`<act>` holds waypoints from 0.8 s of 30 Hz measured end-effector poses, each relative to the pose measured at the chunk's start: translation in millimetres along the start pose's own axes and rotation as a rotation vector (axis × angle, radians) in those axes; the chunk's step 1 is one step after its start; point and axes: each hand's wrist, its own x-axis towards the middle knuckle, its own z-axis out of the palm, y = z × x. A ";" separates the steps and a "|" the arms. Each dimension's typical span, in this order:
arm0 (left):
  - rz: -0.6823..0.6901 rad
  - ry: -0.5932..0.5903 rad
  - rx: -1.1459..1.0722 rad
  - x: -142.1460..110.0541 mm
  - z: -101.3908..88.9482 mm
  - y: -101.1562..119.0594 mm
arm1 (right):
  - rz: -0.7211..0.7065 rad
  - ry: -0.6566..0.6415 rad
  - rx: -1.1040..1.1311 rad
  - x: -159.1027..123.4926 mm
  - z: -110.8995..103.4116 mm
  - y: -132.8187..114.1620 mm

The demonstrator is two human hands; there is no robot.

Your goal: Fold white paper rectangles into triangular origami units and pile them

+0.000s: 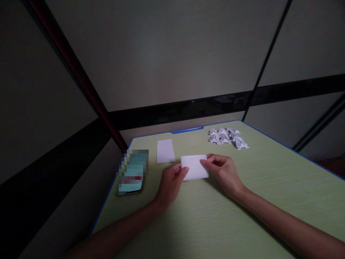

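Between my two hands is a small white folded sheet of paper, held just above the table. My left hand pinches its left edge, thumb on the front face and fingers behind. At the upper right edge, my right hand grips the paper between thumb and fingers. The fingertips behind the paper are hidden. Beyond it to the left lies a flat white paper sheet. Several white folded paper figures stand in a cluster at the back right.
A phone, its screen lit and pixelated, lies near the left edge of the pale green table. The table has a blue rim, with a blue strip at the far edge. Behind it rise panelled doors with a dark band.
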 end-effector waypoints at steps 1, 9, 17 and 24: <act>-0.010 -0.005 -0.007 -0.4 0.8 -0.3 | 0.002 0.007 0.008 -0.1 0.2 0.3; -0.031 0.001 -0.035 -2.3 4.4 -1.5 | -0.007 0.020 0.044 -0.5 3.1 -1.7; -0.050 0.024 -0.075 -2.5 4.6 -0.1 | 0.003 0.029 0.080 -1.7 4.6 -1.5; -0.055 0.047 -0.046 -1.1 5.0 -0.7 | 0.036 0.035 0.117 -2.0 5.8 -1.4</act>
